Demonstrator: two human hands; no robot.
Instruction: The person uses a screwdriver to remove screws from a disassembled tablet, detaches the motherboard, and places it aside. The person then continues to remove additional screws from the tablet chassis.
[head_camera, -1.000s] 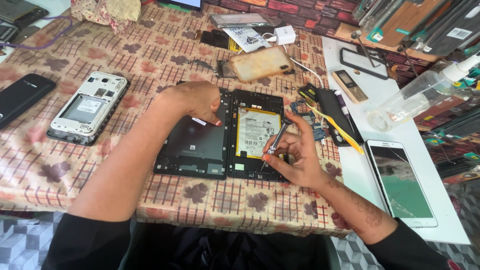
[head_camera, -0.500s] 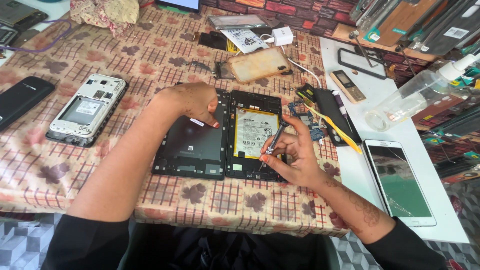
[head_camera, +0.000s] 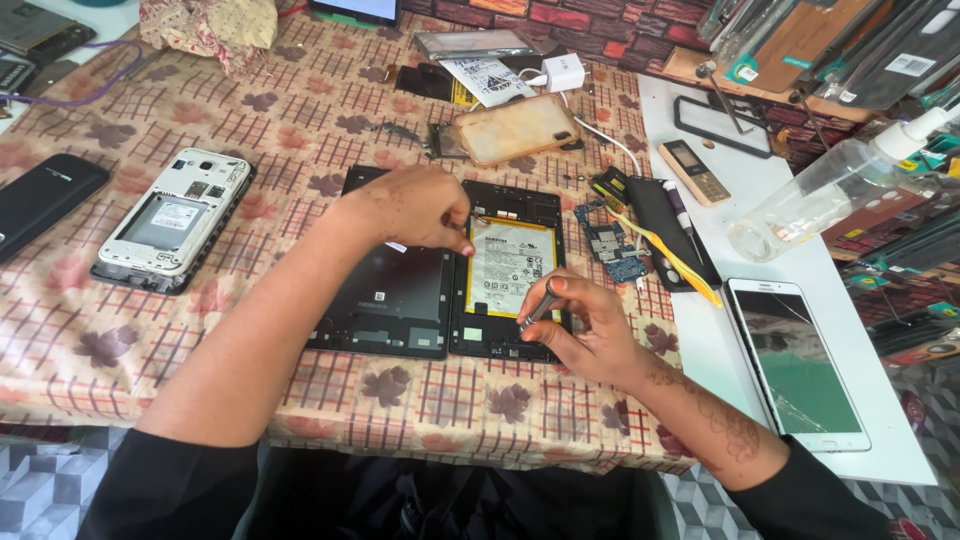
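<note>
Patterned tablecloth (head_camera: 130, 350) covers the table. Opened tablet (head_camera: 505, 270) lies face down mid-table, long axis running away from the person, battery (head_camera: 510, 265) exposed, pale and upright along that same axis. Its black back cover (head_camera: 385, 290) lies touching the left edge, same orientation. Left hand (head_camera: 420, 208) rests over the seam between cover and tablet, fingers curled together, fingertip pressed on the battery's upper left corner. Right hand (head_camera: 590, 325) clamped on a thin metal tool (head_camera: 540, 305), which tilts up-right to down-left, tip at the battery's lower right. White phone shell (head_camera: 170, 220) well left; cracked white tablet (head_camera: 800, 365) well right.
</note>
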